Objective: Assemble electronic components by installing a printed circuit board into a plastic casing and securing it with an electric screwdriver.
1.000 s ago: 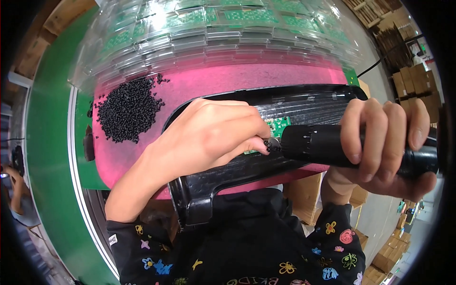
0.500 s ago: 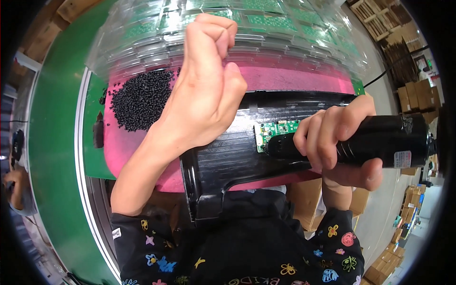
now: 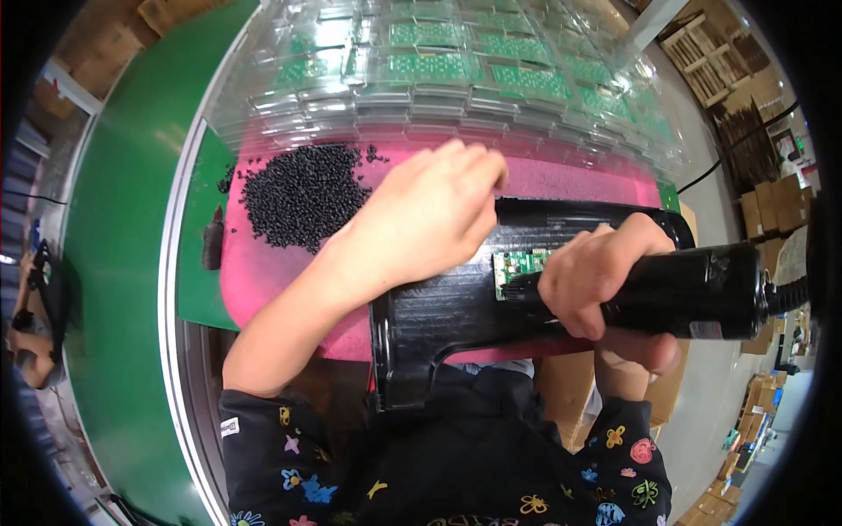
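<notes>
A: Where's your left hand (image 3: pixel 430 210)?
B: Curled, fingertips together, whether pinching I cannot tell, above the black housing (image 3: pixel 456 307) on the pink mat (image 3: pixel 263 272).
A: Right hand (image 3: pixel 596 280)?
B: Wrapped around the black power screwdriver (image 3: pixel 693 294), tip at the green circuit board (image 3: pixel 517 263).

Bright, even overhead light fills the scene, throwing white glare across the clear plastic trays (image 3: pixel 456 79) and only soft shadows under the left hand (image 3: pixel 425 215), while the fisheye lens bends straight edges toward a black rim and slightly blurs the outer boxes.
</notes>
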The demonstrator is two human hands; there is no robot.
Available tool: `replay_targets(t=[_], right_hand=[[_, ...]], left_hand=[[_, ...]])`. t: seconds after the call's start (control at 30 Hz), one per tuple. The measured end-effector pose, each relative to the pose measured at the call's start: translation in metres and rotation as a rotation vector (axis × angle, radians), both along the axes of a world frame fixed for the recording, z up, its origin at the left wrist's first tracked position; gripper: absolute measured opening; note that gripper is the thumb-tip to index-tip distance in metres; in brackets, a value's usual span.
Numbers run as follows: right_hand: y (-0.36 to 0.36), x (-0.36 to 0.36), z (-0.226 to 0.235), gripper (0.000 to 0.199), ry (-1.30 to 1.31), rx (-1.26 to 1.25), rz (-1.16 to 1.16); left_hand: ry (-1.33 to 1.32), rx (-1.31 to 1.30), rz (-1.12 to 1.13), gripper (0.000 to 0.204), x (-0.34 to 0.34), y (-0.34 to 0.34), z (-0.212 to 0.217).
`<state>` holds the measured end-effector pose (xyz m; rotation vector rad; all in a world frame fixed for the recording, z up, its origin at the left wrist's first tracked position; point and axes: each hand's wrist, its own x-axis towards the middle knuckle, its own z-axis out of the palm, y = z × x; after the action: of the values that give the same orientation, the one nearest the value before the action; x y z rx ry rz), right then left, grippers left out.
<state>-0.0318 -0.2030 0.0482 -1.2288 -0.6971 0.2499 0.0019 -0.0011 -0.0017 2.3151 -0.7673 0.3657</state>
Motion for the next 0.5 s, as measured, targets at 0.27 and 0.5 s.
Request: replay_targets(t=[0.27, 0.5], right_hand=[[-0.053, 0.045, 0.014, 0.024, 0.598, 0.439, -0.393], [-0.119, -0.008, 0.002, 0.045, 0.255, 0.458, -0.425]], left_hand=[[0.234, 0.319, -0.068, 0.021, 0.001, 0.001, 0.002], [0.212, 0.384, -0.035, 0.018, -0.01, 0.004, 0.006]])
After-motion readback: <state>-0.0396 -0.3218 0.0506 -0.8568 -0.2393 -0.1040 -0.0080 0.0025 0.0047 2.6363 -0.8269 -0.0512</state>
